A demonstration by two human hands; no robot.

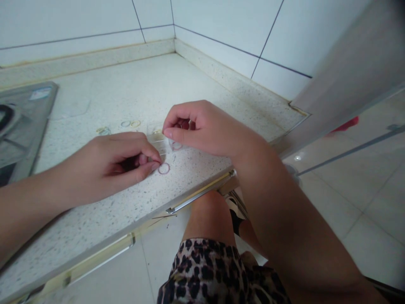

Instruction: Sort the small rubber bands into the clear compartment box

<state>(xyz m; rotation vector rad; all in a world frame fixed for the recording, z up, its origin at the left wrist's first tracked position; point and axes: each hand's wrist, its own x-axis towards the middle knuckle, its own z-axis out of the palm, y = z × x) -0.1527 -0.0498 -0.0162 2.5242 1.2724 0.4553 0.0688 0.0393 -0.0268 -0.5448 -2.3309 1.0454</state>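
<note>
Apparently the work is only partway along. A clear plastic case [160,147] lies on the speckled counter [142,88], between the person's 2 hands, and its see-through walls make its dividers hard to trace. A pinkish ring [176,145] shows at its right end, seemingly inside, and a yellowish piece [157,131] shows near its far side, so I judge that at least part of the case is filled. Other pieces lie outside it: 1 purplish ring [163,168] near the counter's front edge, a bluish ring [125,123] and a yellow ring [135,123] side by side beyond the left hand [122,158], and a small yellow-green cluster [103,131] to their left; these seem not yet dealt with.

The left hand is curled, thumb and forefinger together right beside the purplish ring; whether they pinch it I cannot tell. The right hand [202,124] is bent over the case's right part, thumb and fingertips close together, and I cannot tell what, if anything, it grips.

As for writing, a pale sticker [41,93] sits on the stove [52,95], too blurred to read. No brand is legible.
</note>
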